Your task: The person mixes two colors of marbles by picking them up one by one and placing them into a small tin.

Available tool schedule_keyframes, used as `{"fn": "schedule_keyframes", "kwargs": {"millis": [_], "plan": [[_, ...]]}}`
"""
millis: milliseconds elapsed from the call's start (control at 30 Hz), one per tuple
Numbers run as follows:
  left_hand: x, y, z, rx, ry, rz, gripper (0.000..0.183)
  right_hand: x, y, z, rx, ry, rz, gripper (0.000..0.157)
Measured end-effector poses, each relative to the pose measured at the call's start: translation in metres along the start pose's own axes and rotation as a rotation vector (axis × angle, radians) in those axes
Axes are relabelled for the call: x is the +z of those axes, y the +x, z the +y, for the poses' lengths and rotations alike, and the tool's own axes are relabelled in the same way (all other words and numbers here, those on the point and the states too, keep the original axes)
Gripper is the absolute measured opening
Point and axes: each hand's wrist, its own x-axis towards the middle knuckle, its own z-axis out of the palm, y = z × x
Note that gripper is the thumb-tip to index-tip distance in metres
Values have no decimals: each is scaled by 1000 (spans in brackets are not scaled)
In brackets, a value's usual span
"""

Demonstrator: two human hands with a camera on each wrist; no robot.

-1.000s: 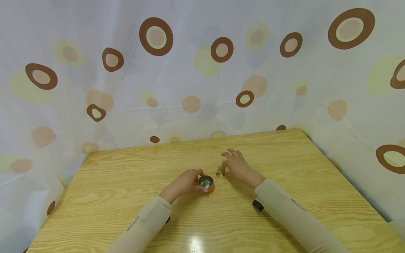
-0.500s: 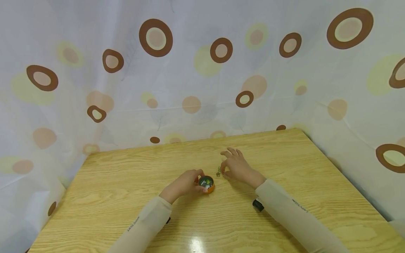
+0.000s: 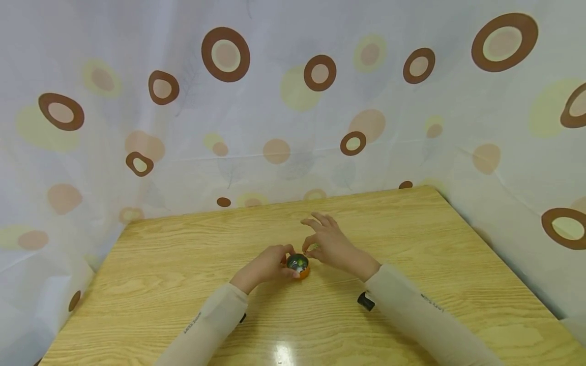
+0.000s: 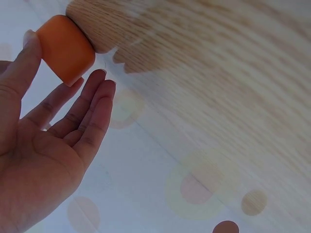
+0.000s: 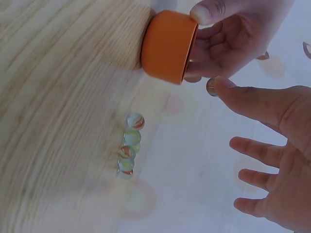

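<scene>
Room above marbles (image 5: 127, 152) (apparently touching)

Spotted white backdrop (image 3: 256, 117) — wooden table (image 3: 192, 244)

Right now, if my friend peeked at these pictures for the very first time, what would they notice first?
Probably the bright orange cup, standing on the wooden table in the left hand's grip. Next might be the little marble that the right hand pinches near the cup's opening, and the colorful marbles clustered on the table. Behind everything, big brown rings decorate the pale sheet.
</scene>
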Motion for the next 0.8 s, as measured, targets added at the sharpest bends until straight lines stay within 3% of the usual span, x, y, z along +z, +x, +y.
{"fn": "schedule_keyframes", "kwargs": {"millis": [500,633,800], "plan": [[0,-1,1,-3,12,-12,43,7,-1,-8,-16,86,-50,15],[0,-2,1,21,20,-5,45,6,0,-3,8,72,-29,12],[1,0,-1,-11,23,-6,45,3,2,7,56,44,-12,8]]}}
